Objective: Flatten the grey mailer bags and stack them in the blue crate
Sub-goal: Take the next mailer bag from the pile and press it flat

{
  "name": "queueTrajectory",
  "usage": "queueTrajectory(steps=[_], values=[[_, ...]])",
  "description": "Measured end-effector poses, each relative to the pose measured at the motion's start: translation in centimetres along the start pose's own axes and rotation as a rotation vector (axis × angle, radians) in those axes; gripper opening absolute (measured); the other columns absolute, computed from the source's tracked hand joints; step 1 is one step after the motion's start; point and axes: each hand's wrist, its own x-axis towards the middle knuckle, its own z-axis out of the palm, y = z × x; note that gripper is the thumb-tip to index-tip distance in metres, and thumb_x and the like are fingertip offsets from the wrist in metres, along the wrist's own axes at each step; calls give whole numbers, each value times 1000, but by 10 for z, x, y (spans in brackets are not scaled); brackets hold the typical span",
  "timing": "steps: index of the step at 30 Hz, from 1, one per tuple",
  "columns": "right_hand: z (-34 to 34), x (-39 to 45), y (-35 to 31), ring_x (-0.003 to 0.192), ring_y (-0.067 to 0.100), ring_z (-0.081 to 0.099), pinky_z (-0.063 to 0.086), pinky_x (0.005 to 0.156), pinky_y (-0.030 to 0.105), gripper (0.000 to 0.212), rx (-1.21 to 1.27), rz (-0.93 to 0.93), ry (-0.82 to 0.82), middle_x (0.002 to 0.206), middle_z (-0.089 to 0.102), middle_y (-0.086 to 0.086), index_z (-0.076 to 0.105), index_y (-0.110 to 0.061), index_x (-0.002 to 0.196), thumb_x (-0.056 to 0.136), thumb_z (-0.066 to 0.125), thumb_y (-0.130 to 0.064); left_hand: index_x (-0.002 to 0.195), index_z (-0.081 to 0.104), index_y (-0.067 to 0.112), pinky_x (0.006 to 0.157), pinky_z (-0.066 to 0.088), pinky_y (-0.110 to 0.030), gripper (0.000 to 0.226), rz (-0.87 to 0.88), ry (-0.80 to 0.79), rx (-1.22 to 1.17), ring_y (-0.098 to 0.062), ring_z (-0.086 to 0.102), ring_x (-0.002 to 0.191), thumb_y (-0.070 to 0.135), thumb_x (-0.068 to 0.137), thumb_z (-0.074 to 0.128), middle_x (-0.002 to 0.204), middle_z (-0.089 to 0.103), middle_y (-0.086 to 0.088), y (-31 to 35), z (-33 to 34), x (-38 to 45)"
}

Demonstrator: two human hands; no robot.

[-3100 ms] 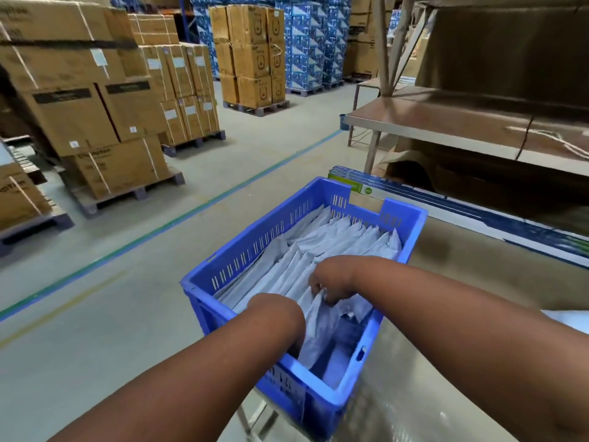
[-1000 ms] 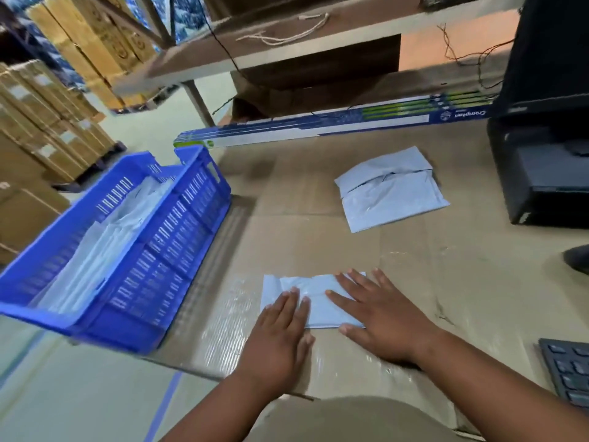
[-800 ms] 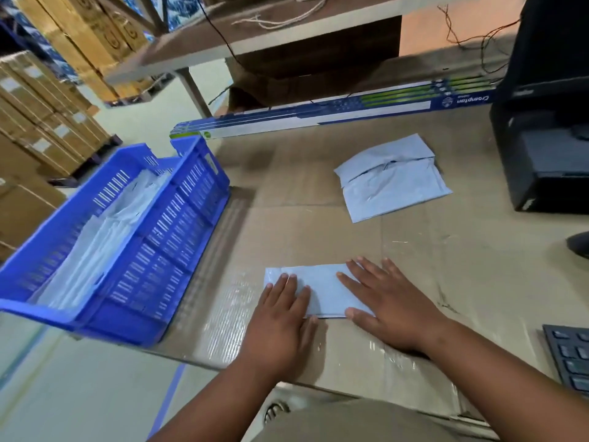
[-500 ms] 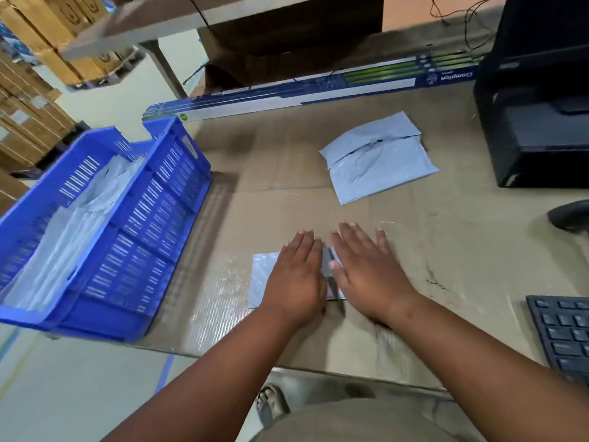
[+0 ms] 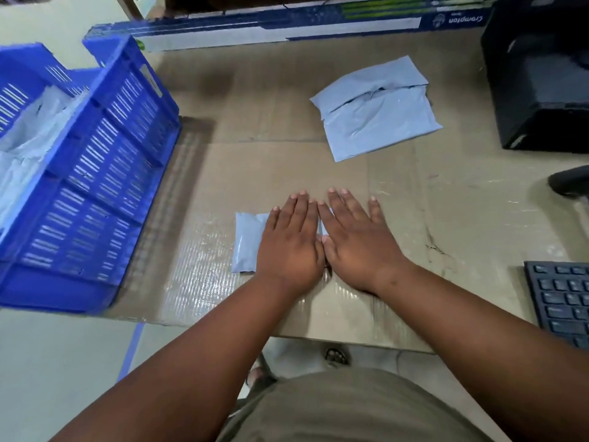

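A small folded grey mailer bag [image 5: 248, 242] lies flat on the cardboard-covered table [image 5: 287, 167]. My left hand [image 5: 291, 242] and my right hand [image 5: 353, 240] press on it side by side with straight fingers, hiding most of it. Only its left end shows. A larger, crumpled grey mailer bag [image 5: 379, 113] lies farther back on the table, untouched. The blue crate [image 5: 95, 173] stands at the table's left edge, with several grey mailer bags [image 5: 28, 135] stacked inside.
A long blue and white carton [image 5: 287, 23] runs along the table's back. A black machine [image 5: 541, 71] stands at the right, a black keyboard [image 5: 561, 301] at the right front. The table's front edge is near my body.
Earlier both hands were in the crate. Over the last second they slid together from the ends of the small bag to its middle, and the view tipped downward.
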Motion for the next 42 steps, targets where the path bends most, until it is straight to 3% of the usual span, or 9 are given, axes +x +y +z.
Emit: queueTrajectory(steps=[7, 10, 15, 20, 30, 37, 40, 42], values=[[-14, 0, -4, 163, 20, -10, -4, 126, 66, 74, -51, 23, -73, 178, -10, -2, 3, -27, 169, 101, -2, -54, 165, 29, 6, 129, 18, -52, 67, 34, -42, 6, -30, 15, 162, 39, 107, 24, 174, 21, -15, -11, -9, 1], [-23, 5, -15, 163, 22, -9, -9, 124, 66, 70, -63, 54, -58, 178, -7, 1, 6, -22, 169, 106, 5, -55, 161, 36, 3, 129, 21, -51, 66, -8, 12, 12, -33, 23, 160, 39, 106, 28, 171, 29, -17, -28, -22, -8], [-23, 22, -55, 164, 24, 0, -4, 126, 65, 64, -63, -107, 17, 178, 3, 4, 19, -20, 167, 109, 22, -47, 162, 35, 5, 128, 24, -53, 69, -72, -17, 24, -31, 22, 160, 45, 106, 25, 172, 27, -15, -62, -22, -26], [0, 25, -60, 164, 26, 3, 5, 126, 65, 66, -22, -90, 1, 178, 6, 3, 12, -31, 168, 106, 11, -50, 165, 29, 9, 130, 18, -50, 66, -68, -6, 19, -25, 14, 163, 44, 109, 25, 175, 20, -10, -70, -9, -30], [1, 30, -59, 163, 27, 3, 6, 127, 63, 66, -11, -77, 22, 178, 5, 3, 15, -33, 168, 105, 21, -51, 166, 27, 7, 131, 15, -49, 67, -80, 38, 37, -26, 13, 163, 41, 108, 28, 175, 19, -12, -68, -5, -28], [-7, 26, -60, 164, 26, 3, 7, 127, 62, 67, 10, -81, 1, 178, 4, 1, 14, -35, 168, 104, 15, -53, 165, 29, 8, 130, 15, -54, 67, -90, 5, 62, -27, 12, 163, 43, 108, 24, 175, 19, -12, -65, -11, -30], [-13, 21, -59, 163, 26, 8, 9, 127, 64, 66, 15, -110, 12, 177, 12, 4, 25, -29, 165, 104, 13, -51, 164, 32, 7, 129, 10, -60, 66, -107, 4, 97, -30, 11, 163, 40, 107, 27, 174, 22, -14, -58, -20, -31], [-18, 13, -57, 162, 26, 17, 12, 128, 62, 63, 32, -131, 79, 174, 23, 7, 37, -21, 161, 104, 21, -42, 160, 39, 5, 128, 17, -59, 63, -69, 63, 35, -32, 17, 162, 35, 105, 30, 171, 29, -17, -48, -24, -33]])
